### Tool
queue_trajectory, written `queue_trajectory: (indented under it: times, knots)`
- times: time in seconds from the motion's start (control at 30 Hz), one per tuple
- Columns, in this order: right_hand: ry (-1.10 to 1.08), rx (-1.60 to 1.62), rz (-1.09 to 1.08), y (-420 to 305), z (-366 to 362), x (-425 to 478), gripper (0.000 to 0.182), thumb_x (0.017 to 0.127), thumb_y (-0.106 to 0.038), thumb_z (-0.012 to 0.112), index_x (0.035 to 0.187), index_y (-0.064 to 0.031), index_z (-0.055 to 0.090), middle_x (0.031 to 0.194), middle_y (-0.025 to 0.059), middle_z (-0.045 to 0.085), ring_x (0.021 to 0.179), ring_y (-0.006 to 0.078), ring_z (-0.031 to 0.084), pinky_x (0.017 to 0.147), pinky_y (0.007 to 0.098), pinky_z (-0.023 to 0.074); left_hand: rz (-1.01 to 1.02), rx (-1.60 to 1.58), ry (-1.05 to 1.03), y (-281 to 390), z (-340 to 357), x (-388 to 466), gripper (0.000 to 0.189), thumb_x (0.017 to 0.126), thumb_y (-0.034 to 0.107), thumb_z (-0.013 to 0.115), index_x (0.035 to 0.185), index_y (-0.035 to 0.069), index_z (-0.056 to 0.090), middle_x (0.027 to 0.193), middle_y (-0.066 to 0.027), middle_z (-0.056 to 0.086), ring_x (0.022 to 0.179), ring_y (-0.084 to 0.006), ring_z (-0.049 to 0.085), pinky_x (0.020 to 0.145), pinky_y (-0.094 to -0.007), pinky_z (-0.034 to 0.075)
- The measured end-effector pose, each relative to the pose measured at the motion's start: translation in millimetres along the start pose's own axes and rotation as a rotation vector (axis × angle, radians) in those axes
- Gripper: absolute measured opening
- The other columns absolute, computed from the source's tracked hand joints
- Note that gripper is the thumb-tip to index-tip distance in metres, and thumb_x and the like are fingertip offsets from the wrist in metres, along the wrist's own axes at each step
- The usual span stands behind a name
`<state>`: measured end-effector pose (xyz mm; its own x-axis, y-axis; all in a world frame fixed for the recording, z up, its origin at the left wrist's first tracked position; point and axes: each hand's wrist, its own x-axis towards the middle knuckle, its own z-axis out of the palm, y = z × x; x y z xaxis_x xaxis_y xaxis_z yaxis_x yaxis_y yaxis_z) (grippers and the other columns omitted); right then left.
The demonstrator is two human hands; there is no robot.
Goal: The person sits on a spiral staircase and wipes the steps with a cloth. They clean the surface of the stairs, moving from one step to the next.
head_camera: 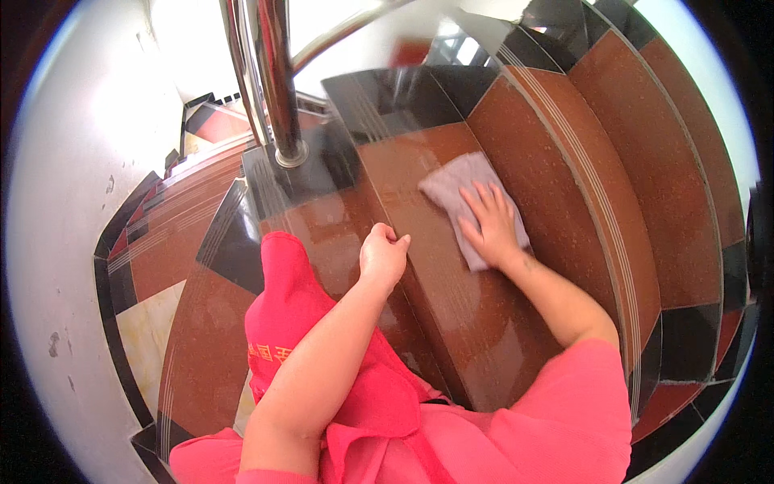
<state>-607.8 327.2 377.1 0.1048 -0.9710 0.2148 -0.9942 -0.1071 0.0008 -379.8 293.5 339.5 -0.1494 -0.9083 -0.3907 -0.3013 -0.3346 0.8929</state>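
My right hand [491, 227] presses a folded greyish-purple cloth [462, 175] flat on the tread of a reddish-brown stone step [423, 242]. Its palm is down and the fingers are spread. The cloth lies against the foot of the riser [538, 181] behind that tread. My left hand [384, 251] is curled closed above the front edge of the same step, and nothing shows in it. A red apron [302, 284] with yellow writing hangs below my left forearm.
A shiny metal railing post [281, 91] stands on a black stone corner [314, 157] at the upper left. More steps [653, 199] rise to the right. Lower steps [175, 242] descend on the left beside a scuffed white wall [72, 242].
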Motion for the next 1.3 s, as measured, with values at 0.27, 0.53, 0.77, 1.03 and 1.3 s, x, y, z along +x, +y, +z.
queue_trajectory:
  times: [0.27, 0.53, 0.77, 1.03, 1.3]
  knots:
    - [0.048, -0.066, -0.009, 24, 65, 203, 0.054, 0.089, -0.050, 0.046, 0.138, -0.0262, 0.045, 0.147, 0.0078, 0.037, 0.135, 0.0366, 0.029, 0.108, 0.0522, 0.0238, -0.053, -0.090, -0.037, -11, 2, 5, 0.028, 0.079, 0.018, 0.074, 0.083, 0.002, 0.051, 0.073, -0.0085, 0.056, 0.068, -0.0187, 0.052, 0.064, -0.0349, 0.045]
    - [0.031, -0.057, 0.107, 12, 70, 263, 0.056, 0.090, -0.053, 0.043, 0.140, -0.0272, 0.043, 0.148, 0.0082, 0.036, 0.136, 0.0342, 0.029, 0.109, 0.0515, 0.0236, 0.045, -0.073, -0.074, -14, -7, 2, 0.026, 0.080, 0.015, 0.075, 0.079, 0.004, 0.051, 0.069, -0.0018, 0.051, 0.064, -0.0116, 0.046, 0.059, -0.0286, 0.041]
    - [0.041, -0.082, -0.054, 3, 53, 165, 0.057, 0.090, -0.050, 0.047, 0.140, -0.0232, 0.042, 0.147, 0.0122, 0.036, 0.135, 0.0390, 0.029, 0.108, 0.0535, 0.0244, 0.082, -0.168, -0.095, -15, -2, 10, 0.026, 0.080, 0.017, 0.074, 0.079, 0.003, 0.052, 0.069, -0.0046, 0.053, 0.066, -0.0143, 0.049, 0.062, -0.0313, 0.044]
    - [-0.123, 0.042, -0.171, -30, -24, -63, 0.058, 0.085, -0.035, 0.058, 0.137, -0.0143, 0.045, 0.147, 0.0164, 0.030, 0.136, 0.0423, 0.023, 0.107, 0.0559, 0.0221, -0.094, -0.168, -0.011, 21, -14, -25, 0.025, 0.093, 0.019, 0.059, 0.110, 0.001, 0.057, 0.094, -0.0089, 0.059, 0.089, -0.0151, 0.055, 0.082, -0.0302, 0.045]
    - [-0.182, 0.049, -0.090, -75, -41, -115, 0.065, 0.079, -0.041, 0.060, 0.137, -0.0153, 0.044, 0.146, 0.0177, 0.029, 0.134, 0.0443, 0.021, 0.107, 0.0573, 0.0181, 0.316, -0.241, 0.030, 28, -92, -28, 0.029, 0.088, 0.012, 0.062, 0.116, 0.004, 0.056, 0.109, -0.0064, 0.056, 0.103, -0.0160, 0.051, 0.093, -0.0296, 0.040]
